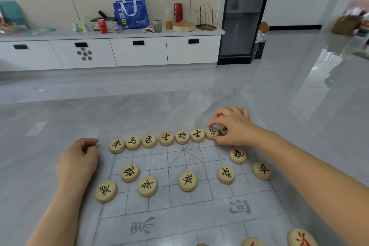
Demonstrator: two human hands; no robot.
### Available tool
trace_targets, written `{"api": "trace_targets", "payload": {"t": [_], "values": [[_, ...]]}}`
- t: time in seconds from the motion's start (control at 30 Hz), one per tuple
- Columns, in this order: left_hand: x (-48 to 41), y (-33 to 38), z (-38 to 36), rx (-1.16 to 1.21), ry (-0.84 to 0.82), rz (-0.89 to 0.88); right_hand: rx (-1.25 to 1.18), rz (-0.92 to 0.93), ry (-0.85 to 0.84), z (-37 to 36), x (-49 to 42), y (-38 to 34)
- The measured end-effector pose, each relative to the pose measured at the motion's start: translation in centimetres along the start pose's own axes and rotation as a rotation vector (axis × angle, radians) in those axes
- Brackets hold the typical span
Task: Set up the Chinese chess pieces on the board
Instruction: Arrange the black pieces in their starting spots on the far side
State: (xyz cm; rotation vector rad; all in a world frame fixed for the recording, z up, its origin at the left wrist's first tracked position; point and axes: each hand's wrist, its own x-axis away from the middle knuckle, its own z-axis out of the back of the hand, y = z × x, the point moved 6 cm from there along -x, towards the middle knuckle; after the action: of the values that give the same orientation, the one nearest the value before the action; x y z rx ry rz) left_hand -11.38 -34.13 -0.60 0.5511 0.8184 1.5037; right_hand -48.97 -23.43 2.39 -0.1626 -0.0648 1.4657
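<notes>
My right hand (pixel 233 126) pinches a green-lettered piece (pixel 211 133) between thumb and forefinger, at the right end of the back row (pixel 166 138) along the far edge of the board (pixel 169 205). A second piece (pixel 223 130) sits half hidden under my fingers. My left hand (pixel 79 158) rests loosely curled, holding nothing, beside the board's left edge. Red pieces (pixel 301 237) lie at the near edge.

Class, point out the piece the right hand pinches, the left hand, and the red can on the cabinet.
pinched piece (pixel 211 133), head view, its lettered top face.
left hand (pixel 77 163), head view, its back.
red can (pixel 102 26), head view, its side.
</notes>
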Motion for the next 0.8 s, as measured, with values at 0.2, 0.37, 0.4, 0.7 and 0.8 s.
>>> {"api": "trace_targets", "payload": {"t": [0.2, 0.37, 0.4, 0.7, 0.8], "values": [[-0.3, -0.4, -0.2, 0.0, -0.001, -0.015, 0.026, -0.03, 0.011, -0.2, -0.2, 0.2], [-0.5, -0.6, -0.3, 0.001, 0.001, -0.01, 0.042, -0.028, 0.015, 0.0, -0.1, 0.1], [-0.5, -0.6, -0.3, 0.002, 0.002, -0.008, 0.032, -0.04, 0.009, 0.0, 0.1, 0.4], [-0.7, -0.8, -0.4, 0.001, 0.007, -0.026, -0.021, -0.179, -0.039, 0.0, 1.5, 4.1], [-0.7, -0.8, -0.3, -0.005, 0.01, -0.022, -0.009, -0.146, -0.016, -0.1, 1.3, 3.7]]}}
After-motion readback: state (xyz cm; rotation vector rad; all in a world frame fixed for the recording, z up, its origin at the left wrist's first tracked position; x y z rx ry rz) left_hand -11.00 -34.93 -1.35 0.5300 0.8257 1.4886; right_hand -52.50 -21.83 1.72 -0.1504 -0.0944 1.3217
